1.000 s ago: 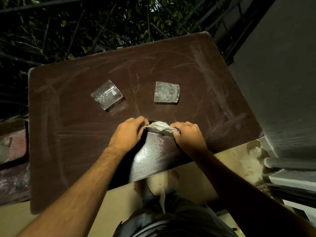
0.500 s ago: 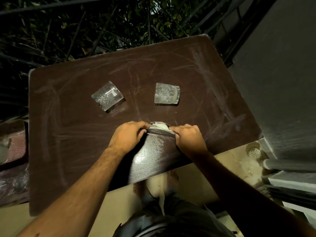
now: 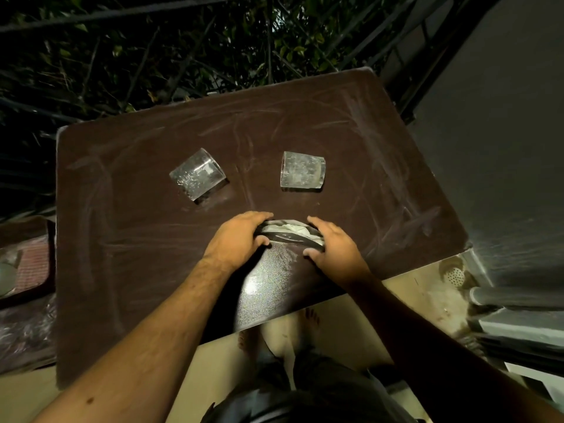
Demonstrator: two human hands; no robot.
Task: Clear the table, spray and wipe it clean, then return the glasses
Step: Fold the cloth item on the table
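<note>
Both the left hand [image 3: 236, 236] and right hand [image 3: 334, 247] are gripping an ashtray [image 3: 290, 235], apparently clearing the table [image 3: 122, 239]; lifting it level seems next.

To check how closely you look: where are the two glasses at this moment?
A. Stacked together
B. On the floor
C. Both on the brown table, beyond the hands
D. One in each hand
C: the left glass and right glass sit apart on the brown table, while both hands grip a cloth.
</note>
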